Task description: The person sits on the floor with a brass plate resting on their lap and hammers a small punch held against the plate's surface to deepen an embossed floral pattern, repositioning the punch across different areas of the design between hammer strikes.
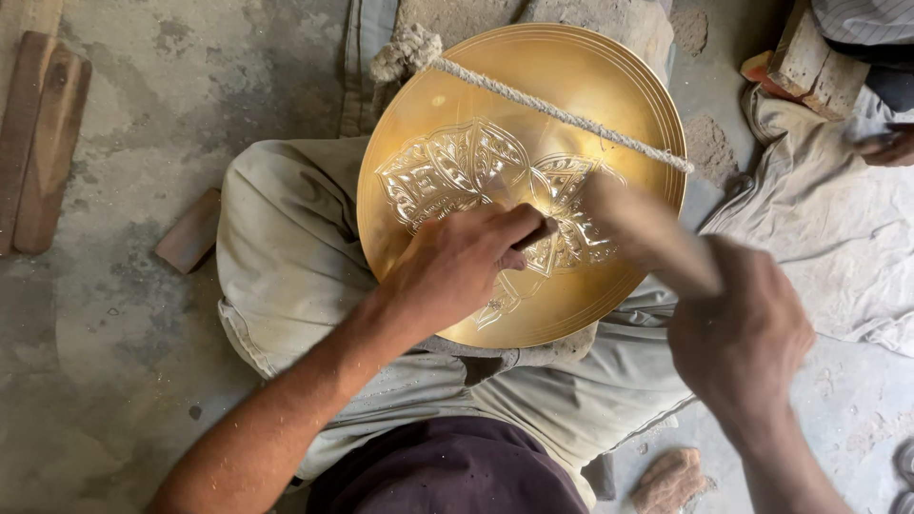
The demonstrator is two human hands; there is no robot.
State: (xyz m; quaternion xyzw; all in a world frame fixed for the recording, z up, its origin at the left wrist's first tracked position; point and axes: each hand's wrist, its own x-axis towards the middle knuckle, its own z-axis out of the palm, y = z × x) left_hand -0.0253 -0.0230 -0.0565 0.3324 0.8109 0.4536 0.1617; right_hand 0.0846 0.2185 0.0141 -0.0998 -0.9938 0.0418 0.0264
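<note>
Both hands were on the job: my left hand (pixel 457 266) pinched a small chisel (pixel 538 233) tight, tip down on the engraved middle of the brass plate (pixel 571 95). My right hand (pixel 738 333) was closed round a blurred wooden hammer handle (pixel 647 233), raised over the plate's right side. That plate rested tilted on my lap, over my pale trousers (pixel 286 238), with a rope (pixel 562 114) stretched across its upper part. Wooden slats (pixel 38 143) lay on the floor's left edge.
</note>
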